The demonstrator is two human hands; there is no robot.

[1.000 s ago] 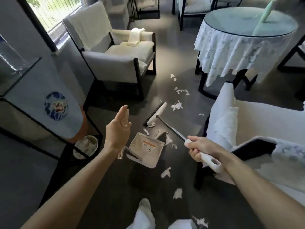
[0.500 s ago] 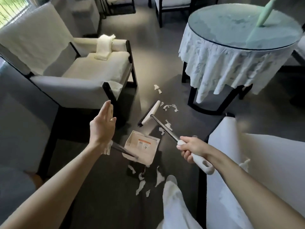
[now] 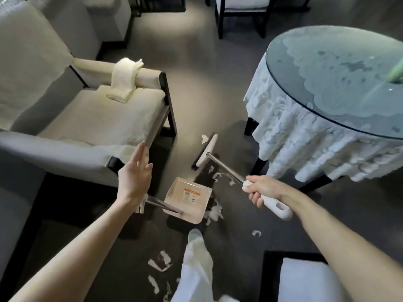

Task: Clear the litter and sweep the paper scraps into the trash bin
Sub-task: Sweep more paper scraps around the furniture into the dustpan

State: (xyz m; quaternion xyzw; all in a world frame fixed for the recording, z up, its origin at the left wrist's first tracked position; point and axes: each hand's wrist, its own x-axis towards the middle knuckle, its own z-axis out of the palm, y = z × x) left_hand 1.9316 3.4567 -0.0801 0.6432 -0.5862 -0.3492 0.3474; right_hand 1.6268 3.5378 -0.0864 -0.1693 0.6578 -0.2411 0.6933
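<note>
While the right hand (image 3: 265, 190) curls its fingers round the broom (image 3: 207, 150) and the left hand (image 3: 134, 177) holds its fingers straight above the dustpan (image 3: 187, 198) handle, paper scraps (image 3: 214, 212) litter the floor (image 3: 207, 83) around the empty-looking pan, so most sweeping seems left.

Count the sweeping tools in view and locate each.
2. The broom is gripped by the right hand, its head at the floor; the dustpan sits on the floor near the open left hand.

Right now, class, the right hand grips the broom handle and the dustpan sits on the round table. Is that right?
No. The head view shows the dustpan on the floor, not on the round table. The right hand does grip the broom handle.
</note>
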